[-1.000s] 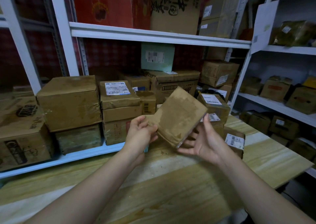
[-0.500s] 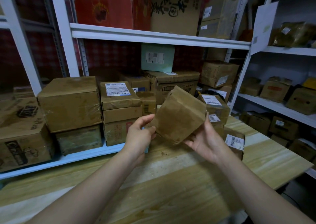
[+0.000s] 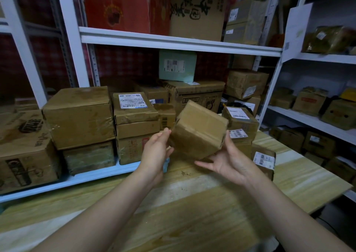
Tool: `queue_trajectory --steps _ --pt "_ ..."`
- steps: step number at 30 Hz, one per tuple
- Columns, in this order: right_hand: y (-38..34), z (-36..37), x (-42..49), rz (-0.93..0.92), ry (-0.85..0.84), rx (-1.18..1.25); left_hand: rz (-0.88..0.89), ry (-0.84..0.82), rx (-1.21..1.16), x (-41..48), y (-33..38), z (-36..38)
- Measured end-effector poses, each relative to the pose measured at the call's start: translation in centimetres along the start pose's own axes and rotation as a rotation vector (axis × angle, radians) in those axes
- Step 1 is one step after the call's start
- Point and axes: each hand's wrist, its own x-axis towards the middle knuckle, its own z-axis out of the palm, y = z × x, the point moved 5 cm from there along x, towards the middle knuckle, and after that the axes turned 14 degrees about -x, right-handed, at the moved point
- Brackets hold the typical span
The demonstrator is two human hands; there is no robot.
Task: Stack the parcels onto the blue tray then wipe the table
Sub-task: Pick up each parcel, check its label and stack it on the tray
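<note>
A small brown cardboard parcel [image 3: 198, 130] is held tilted above the wooden table [image 3: 192, 213], between both hands. My left hand [image 3: 156, 153] presses its left side with the fingers upright. My right hand [image 3: 225, 161] cups its lower right corner from below, palm up. A sliver of light blue [image 3: 166, 164] shows behind my left hand; whether it is the tray cannot be told. More labelled parcels [image 3: 240, 122] are stacked on the table to the right, with one [image 3: 264, 161] at the near end.
White metal shelving [image 3: 173, 40] runs behind the table, packed with cardboard boxes [image 3: 77, 115]. Further shelves with boxes [image 3: 312, 101] stand on the right. The table's right edge [image 3: 331, 190] drops off to the floor.
The parcel has been turned in my hands, from showing its broad flat face to showing a taped side, and moved slightly lower and forward. My right hand shifted under it.
</note>
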Motion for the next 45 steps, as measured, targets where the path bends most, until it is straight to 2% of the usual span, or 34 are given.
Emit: queue_trajectory --steps 5,10,16,25,31,36,45 --pt "-0.3 0.1 -0.1 -0.061 0.000 0.012 0.010 -0.010 0.035 -0.1 0.3 -0.1" --pt "-0.7 -0.3 -0.6 -0.092 0.082 0.086 0.054 -0.003 0.028 -0.5 0.5 -0.1" --pt "-0.5 -0.8 -0.9 0.009 0.140 0.006 0.074 -0.029 -0.047 -0.8 0.6 0.7" --pt "0.4 -0.8 -0.3 0.001 0.120 0.029 0.170 -0.103 0.103 -1.2 1.0 1.2" --pt "0.0 -0.8 -0.3 -0.042 0.179 -0.012 0.227 -0.087 0.239 -1.3 1.3 1.0" --pt "-0.1 -1.3 -0.5 -0.042 0.226 0.027 0.169 -0.133 0.266 -1.3 1.5 1.2" --pt "-1.1 -1.1 -0.8 -0.117 0.217 0.020 -0.076 -0.146 0.173 -1.5 0.2 1.4"
